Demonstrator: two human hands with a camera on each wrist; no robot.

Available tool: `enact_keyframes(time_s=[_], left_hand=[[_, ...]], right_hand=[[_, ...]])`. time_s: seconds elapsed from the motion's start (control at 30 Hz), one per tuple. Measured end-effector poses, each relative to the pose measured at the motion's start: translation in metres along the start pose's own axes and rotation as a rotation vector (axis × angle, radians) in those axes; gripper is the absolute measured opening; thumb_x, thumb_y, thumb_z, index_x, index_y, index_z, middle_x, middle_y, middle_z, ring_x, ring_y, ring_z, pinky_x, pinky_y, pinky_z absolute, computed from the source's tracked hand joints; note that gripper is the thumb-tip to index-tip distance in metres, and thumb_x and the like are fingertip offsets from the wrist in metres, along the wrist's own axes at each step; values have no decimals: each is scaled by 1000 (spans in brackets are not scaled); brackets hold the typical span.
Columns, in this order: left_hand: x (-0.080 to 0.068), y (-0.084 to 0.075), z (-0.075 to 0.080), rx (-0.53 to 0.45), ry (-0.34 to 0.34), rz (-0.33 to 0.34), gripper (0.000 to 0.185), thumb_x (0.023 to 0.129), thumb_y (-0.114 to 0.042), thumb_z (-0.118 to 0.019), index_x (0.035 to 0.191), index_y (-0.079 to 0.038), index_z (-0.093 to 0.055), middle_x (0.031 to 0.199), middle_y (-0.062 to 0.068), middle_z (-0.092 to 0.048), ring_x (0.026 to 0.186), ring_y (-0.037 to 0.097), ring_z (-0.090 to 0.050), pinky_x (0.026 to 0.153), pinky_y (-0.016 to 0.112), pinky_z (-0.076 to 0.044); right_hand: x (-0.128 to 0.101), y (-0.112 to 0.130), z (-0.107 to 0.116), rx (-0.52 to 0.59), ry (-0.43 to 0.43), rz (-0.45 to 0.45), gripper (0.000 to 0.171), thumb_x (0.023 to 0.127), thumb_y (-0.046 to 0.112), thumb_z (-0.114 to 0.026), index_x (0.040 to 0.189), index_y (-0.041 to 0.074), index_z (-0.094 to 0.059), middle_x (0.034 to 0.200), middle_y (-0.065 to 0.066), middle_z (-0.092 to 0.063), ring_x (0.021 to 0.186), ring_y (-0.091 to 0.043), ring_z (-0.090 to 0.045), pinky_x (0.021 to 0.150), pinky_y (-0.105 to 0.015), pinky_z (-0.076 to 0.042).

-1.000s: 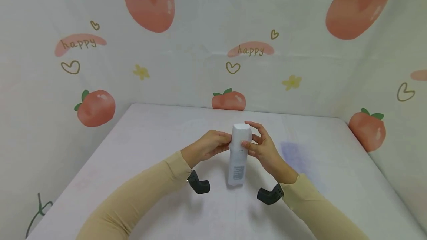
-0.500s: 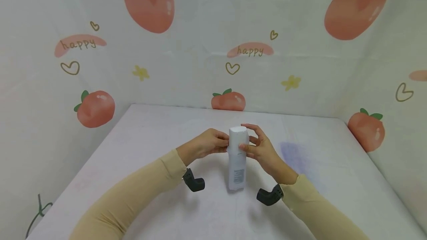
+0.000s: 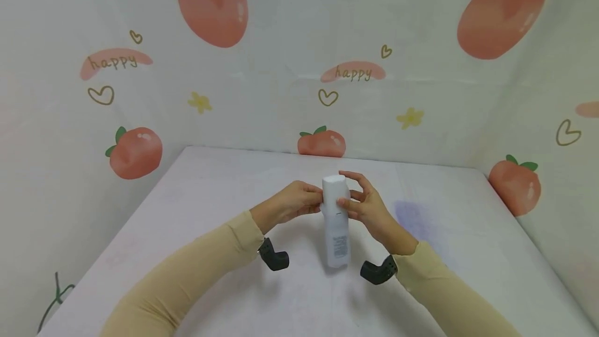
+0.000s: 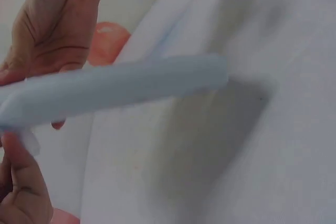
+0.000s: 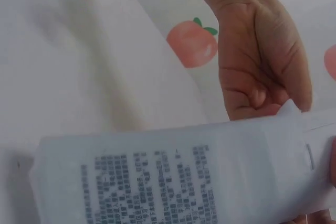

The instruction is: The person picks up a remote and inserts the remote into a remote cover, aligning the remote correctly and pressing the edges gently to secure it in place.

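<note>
White-clothed table (image 3: 210, 196) – faint bluish stain (image 3: 412, 217), white bottle (image 3: 338, 233) standing upright on it

Both arms reach forward from the near edge in tan sleeves and converge toward the middle, each with a dark camera mount strapped under the wrist. The left hand (image 3: 291, 204) is turned palm inward, its fingers curled and its fingertips pinching from the left. The right hand (image 3: 368, 206) faces it from the right, thumb pressed in at the near side, index finger arched over the far side, the other fingers loosely bent.
</note>
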State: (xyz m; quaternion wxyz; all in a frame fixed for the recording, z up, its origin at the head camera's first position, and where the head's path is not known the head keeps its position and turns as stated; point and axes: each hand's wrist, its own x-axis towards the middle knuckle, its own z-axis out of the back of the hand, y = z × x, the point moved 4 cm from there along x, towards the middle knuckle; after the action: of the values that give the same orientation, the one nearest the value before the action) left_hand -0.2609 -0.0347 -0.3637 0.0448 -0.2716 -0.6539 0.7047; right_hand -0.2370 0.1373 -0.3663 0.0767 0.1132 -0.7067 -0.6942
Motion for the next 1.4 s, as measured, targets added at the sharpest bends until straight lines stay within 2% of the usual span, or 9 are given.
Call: enact_keyframes(time_s=[0.1,0.17,0.4,0.53,0.67,0.87,1.1,1.27,1.4], left_hand=[[0,4,2,2,26,24,28,96,-6,-58,117,12,-61,84,3,-62,73,11,-58,70,18,-52],[0,4,2,21,-2,9,25,95,-5,-58,113,12,-62,79,2,-60,70,10,-56,68,18,-51],[4,0,4,30,-258,-116,20,97,-8,-57,103,9,-66,78,1,-57,70,10,-52,68,19,-49],[5,-6,5,13,-329,-136,20,97,-10,-58,105,7,-66,80,2,-57,72,11,-54,72,22,-52],[7,-12,8,34,-338,-133,20,97,-10,-59,105,7,-66,82,4,-57,72,12,-54,73,21,-52],[7,-20,13,126,-309,-130,18,95,-6,-59,103,8,-68,86,6,-60,71,11,-53,70,19,-51],[-4,-27,8,240,-312,-221,15,95,-5,-59,99,6,-68,86,8,-62,74,13,-56,72,23,-53],[-9,-19,0,230,-377,-276,13,94,-10,-62,99,1,-67,91,11,-66,72,16,-60,69,25,-54],[-7,-12,-2,130,-388,-300,17,95,-11,-63,101,4,-67,90,10,-66,74,13,-61,73,25,-56]], right_hand=[[-1,-1,0,-4,18,1,64,91,5,-66,146,18,-35,117,-7,-59,98,-16,-62,82,-36,-55],[-2,-1,0,-18,27,4,64,91,6,-66,146,17,-35,118,-8,-59,97,-16,-62,83,-37,-55],[-4,-6,-2,-117,-7,-18,61,92,8,-65,145,12,-35,127,-23,-54,97,-18,-61,84,-45,-56],[-4,-9,-4,-127,-23,-31,59,92,9,-66,143,13,-36,121,-22,-56,94,-18,-61,80,-46,-57],[-5,-9,-6,-154,-41,-33,58,91,10,-67,140,12,-36,109,-18,-56,90,-20,-60,76,-44,-58],[-7,-6,-10,-203,-64,-58,57,91,12,-68,137,11,-34,107,-18,-52,92,-22,-56,74,-43,-57],[-8,-2,-11,-233,-143,-86,58,90,8,-67,138,15,-35,96,-16,-52,88,-23,-58,74,-45,-57],[-8,-5,-17,-193,-204,-70,57,90,7,-67,138,14,-37,93,-13,-52,85,-19,-57,73,-46,-59],[-7,-8,-22,-124,-233,-54,55,90,4,-66,137,10,-36,89,-11,-51,76,-16,-62,68,-42,-59]])
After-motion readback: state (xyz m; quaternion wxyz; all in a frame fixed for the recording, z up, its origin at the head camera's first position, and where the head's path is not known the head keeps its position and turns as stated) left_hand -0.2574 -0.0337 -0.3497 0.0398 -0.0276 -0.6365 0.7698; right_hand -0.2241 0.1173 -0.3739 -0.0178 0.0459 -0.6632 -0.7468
